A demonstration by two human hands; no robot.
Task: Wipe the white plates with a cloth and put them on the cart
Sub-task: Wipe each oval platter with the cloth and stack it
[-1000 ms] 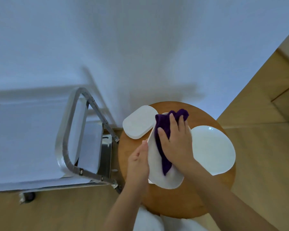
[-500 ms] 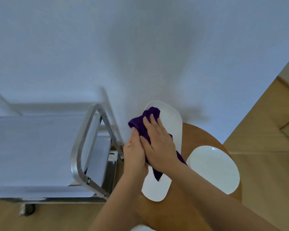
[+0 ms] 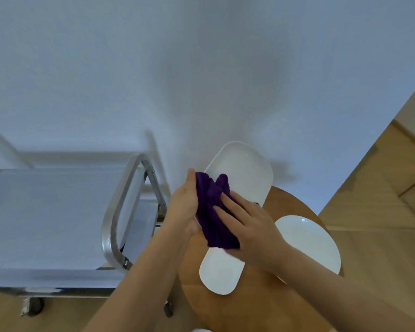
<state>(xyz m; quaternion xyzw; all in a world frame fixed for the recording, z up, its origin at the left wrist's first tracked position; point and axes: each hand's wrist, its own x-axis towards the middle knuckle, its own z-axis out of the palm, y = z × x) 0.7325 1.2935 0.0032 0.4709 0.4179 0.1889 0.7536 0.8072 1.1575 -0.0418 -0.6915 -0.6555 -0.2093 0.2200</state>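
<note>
The left hand point(image 3: 183, 207) comes in from below with its forearm angled up to the right; it grips the left edge of a long white plate point(image 3: 240, 178), thumb lying up along a purple cloth point(image 3: 213, 212). The right hand point(image 3: 246, 226) reaches in from the lower right and lies flat over the cloth, fingers straight and slightly spread, pressing it against the plate's face. The plate is a smooth, glossy oblong with rounded corners, held tilted above the round wooden counter point(image 3: 256, 305). The cloth is thick and fuzzy, bunched into folds. A second white plate point(image 3: 309, 243), glossy and rounded, lies flat on the counter to the right. To the left stands the cart point(image 3: 120, 212), with a looped metal handle and a flat pale top.
</note>
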